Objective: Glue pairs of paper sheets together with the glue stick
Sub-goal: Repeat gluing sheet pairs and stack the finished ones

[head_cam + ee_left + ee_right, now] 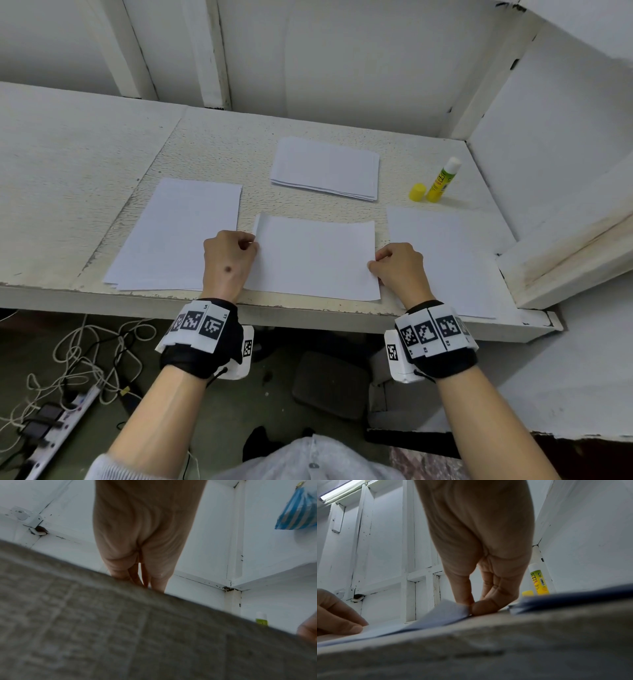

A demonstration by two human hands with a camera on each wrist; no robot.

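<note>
The middle sheet (313,257) lay at the near edge of the table (85,144), between two other sheets. The left hand (227,260) pinched its left edge and the right hand (399,267) its right edge. To set it well, both edges should probably be squared up before pressing flat. The glue stick (442,180) stood uncapped, far right, beside its cap (417,192).

left hand (228,262) fingers curled, pinching, right hand (399,269) thumb and forefinger pinching
</note>
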